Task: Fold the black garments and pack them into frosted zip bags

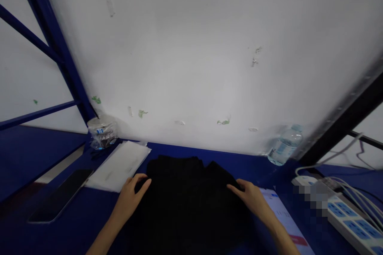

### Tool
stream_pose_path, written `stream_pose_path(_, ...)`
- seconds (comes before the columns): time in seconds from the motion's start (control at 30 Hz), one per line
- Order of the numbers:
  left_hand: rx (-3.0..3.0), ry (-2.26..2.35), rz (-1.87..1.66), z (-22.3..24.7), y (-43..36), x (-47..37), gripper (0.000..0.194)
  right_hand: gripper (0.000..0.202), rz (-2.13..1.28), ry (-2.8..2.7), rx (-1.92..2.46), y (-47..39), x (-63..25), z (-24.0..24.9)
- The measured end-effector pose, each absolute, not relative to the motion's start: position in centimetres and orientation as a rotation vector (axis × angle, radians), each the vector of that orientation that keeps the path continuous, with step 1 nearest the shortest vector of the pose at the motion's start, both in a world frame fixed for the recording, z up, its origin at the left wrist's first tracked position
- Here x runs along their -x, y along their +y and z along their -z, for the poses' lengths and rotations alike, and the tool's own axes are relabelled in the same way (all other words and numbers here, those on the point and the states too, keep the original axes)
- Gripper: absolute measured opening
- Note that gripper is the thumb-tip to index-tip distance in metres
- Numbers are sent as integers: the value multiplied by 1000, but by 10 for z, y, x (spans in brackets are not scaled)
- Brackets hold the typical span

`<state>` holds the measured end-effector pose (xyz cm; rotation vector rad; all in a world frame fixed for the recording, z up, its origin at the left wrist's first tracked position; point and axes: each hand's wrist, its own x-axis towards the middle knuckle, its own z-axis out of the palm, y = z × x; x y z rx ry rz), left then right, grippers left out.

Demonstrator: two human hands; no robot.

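Observation:
A black cloth (188,203), which looks like a garment, is spread on the blue table (179,150) between my hands. At its upper left edge is my left hand (131,195), thumb and fingers closed on the fabric's edge. My right hand (249,195) pinches the cloth's right edge in the same way. The cloth's top edge is uneven, with a notch right of its middle. Its lower part runs out of view at the bottom.
White sheets or bags (119,165), a dark phone (62,197) and a plastic-wrapped tub (103,132) are on the left. On the right are a water bottle (285,145), a lit screen (283,217) and a power strip (353,223) with cables. A white wall (185,55) rises behind.

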<state>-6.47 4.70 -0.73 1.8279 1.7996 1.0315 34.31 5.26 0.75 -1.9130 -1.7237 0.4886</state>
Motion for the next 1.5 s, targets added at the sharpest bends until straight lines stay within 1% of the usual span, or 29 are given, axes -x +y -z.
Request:
stream_pose_path(0.07,-1741,1772,-1012,5,46,67,34,37,-465,-1724,1914,52,-344,-9)
stream_pose_path(0.13,-1675,1712,-985,2,44,68,35,35,-367,-1663,1907,50,-338,-20)
stream_pose_path(0.23,-1630,1662,-973,-1,44,68,34,30,-77,-1577,1920,45,-310,-42)
stream_pose_path(0.3,-1624,1665,-986,-1,45,67,34,27,118,-1617,1856,42,-278,-49)
stream_pose_path(0.4,-1622,1651,-994,0,46,67,34,23,293,-1795,1655,36,-227,-43)
stream_pose_path(0.5,-1588,1624,-1007,-3,44,66,35,22,318,-1997,1549,31,-191,-25)
stream_pose_path(0.6,-1528,1603,-996,-8,41,64,38,26,223,-2085,1509,26,-180,-15)
stream_pose_path(0.73,-1455,1594,-1022,-11,38,65,41,32,-67,-1948,1473,25,-203,-22)
stream_pose_path(0.83,-1450,1582,-1030,-9,40,69,40,31,-93,-1723,1647,30,-226,-22)
stream_pose_path(0.93,-1524,1569,-985,-7,41,72,37,41,-287,-1650,1816,33,-239,-13)
stream_pose_path(0.97,-1545,1569,-983,-7,42,72,36,41,-371,-1656,1827,34,-241,-11)
stream_pose_path(1.1,-1525,1555,-1032,-9,41,66,36,31,-564,-1671,1715,33,-241,-19)
stream_pose_path(1.2,-1535,1516,-1051,-8,40,58,35,30,-583,-1623,1653,34,-251,-35)
stream_pose_path(1.3,-1667,1567,-1076,-5,38,53,32,28,-507,-1602,1666,39,-270,-41)
stream_pose_path(1.4,-1939,1623,-1101,-2,35,52,29,29,-507,-1604,1748,47,-288,-29)
stream_pose_path(1.5,-2157,1556,-1020,0,32,52,28,38,-554,-1599,1883,54,-296,-12)
